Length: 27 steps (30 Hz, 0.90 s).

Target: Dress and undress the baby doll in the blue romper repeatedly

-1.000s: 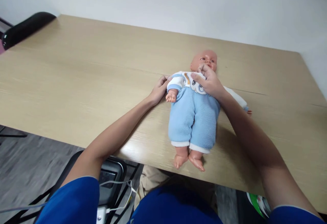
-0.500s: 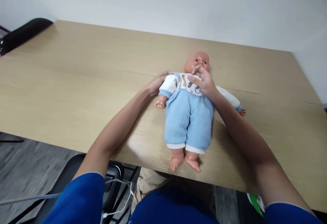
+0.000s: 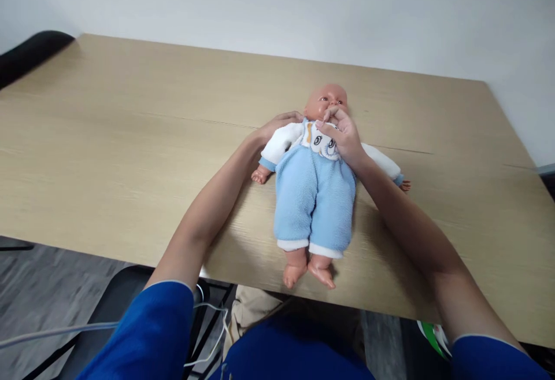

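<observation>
Baby doll (image 3: 314,189) in blue fleece romper: supine on wooden table (image 3: 130,137), near front edge. Left hand (image 3: 277,125) cups its shoulder, fingers curled; right hand (image 3: 342,137) pinches the collar beneath the chin.

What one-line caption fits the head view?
Both hands at a baby doll lying face-up on a wooden table: left hand at its shoulder, right hand at its collar.

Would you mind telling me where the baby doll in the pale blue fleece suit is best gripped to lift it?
Probably around the torso of the baby doll in the pale blue fleece suit, one hand from each side. It lies face-up on the light wooden table, arms spread, flanks open. The left hand and right hand already rest at its shoulders.
</observation>
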Available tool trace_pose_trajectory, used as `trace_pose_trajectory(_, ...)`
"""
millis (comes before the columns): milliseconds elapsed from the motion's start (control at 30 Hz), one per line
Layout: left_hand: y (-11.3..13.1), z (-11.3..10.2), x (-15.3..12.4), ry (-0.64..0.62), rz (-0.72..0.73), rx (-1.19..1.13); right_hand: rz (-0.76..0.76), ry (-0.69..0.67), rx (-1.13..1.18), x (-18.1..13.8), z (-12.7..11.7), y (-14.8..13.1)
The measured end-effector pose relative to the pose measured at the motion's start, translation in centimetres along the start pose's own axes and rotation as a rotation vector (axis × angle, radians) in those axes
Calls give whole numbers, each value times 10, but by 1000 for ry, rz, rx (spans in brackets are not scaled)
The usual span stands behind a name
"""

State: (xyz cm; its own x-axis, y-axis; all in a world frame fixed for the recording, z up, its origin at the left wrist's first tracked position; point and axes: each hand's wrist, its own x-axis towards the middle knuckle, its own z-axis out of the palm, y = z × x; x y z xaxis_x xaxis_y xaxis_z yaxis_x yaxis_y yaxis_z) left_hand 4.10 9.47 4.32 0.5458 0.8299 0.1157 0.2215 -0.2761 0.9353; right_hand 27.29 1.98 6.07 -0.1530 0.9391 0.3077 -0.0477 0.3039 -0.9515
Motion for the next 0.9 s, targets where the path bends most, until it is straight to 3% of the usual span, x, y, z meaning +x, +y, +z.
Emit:
trace_pose_trajectory(133,5,-23,-13,-49,-112,-16,73,-36,-303,-6,-15,-21)
trace_pose_trajectory(233,10,-33,-14,105,-94,235,135,-72,-642,-16,-38,-41)
trace_pose_trajectory(333,26,-28,-15,280,71,432,141,-26,-835,-38,-62,-52)
trace_pose_trajectory(433,54,-1,-21,262,243,479,37,86,-973,-75,-84,-48)
trace_pose_trajectory(533,81,41,-29,99,354,574,-45,151,-1103,-123,-108,-36)
trace_pose_trajectory(667,100,92,-26,-26,298,780,-44,191,-1128,-176,-138,-23)
trace_pose_trajectory(800,103,112,-12,-24,236,864,11,233,-996,-193,-157,-20)
trace_pose_trajectory(900,100,113,-7,-61,302,784,1,338,-837,-188,-161,-20)
